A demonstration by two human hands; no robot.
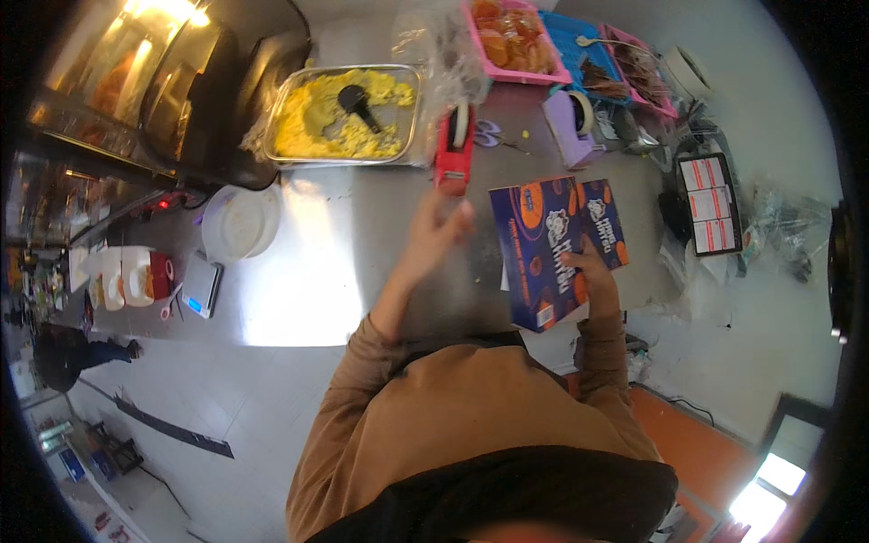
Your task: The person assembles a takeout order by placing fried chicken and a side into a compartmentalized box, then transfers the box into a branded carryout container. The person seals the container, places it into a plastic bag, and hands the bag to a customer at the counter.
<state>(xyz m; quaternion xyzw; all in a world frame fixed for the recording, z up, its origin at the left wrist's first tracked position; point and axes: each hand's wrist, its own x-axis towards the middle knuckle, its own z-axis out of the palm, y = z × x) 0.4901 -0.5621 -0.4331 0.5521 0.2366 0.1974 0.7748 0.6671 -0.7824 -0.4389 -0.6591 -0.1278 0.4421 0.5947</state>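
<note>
My right hand (592, 273) grips a dark purple and orange printed cardboard box (540, 251), which stands tilted over the steel counter. A second panel with the same print (607, 220) shows behind that hand; whether it is a flap or another box I cannot tell. My left hand (434, 234) is at the front end of a red tape dispenser (455, 146), its fingers bent and slightly blurred. Whether it pinches a strip of tape is not clear. Just beyond lie purple-handled scissors (487, 134), and a lilac tape dispenser (567, 129) stands to their right.
A metal tray (271, 146) holds yellow crumbly food and a black scoop (356, 102). Left are a white plastic tub (237, 224), a digital scale (202, 285) and a lit display cabinet (102, 88). Pink (526, 77) and blue (560, 30) baskets stand at the back. A person (75, 356) is far left.
</note>
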